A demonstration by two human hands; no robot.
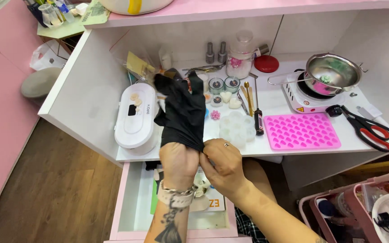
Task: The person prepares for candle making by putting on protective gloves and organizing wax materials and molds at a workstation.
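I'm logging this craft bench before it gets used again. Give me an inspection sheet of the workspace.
Surface: white desk, crowded.
Job's things: black glove half over the left hand; right hand pinches its cuff.
Clutter: pink mould, white mould, scissors, metal pot on hotplate, white box, jars.
Grippers: bare hands, both busy with the glove.
Cables: nothing seen.
Surroundings: open drawer, wood floor, pink basket.

- Black glove (181, 112): thin rubbery film, matt, creasing.
- Pot (332, 72): polished metal, reflecting light.
- Pink mould (300, 131): soft-looking silicone, matt, dimpled.
- White case (136, 116): smooth glossy plastic.
- Floor (55, 189): wood grain showing.
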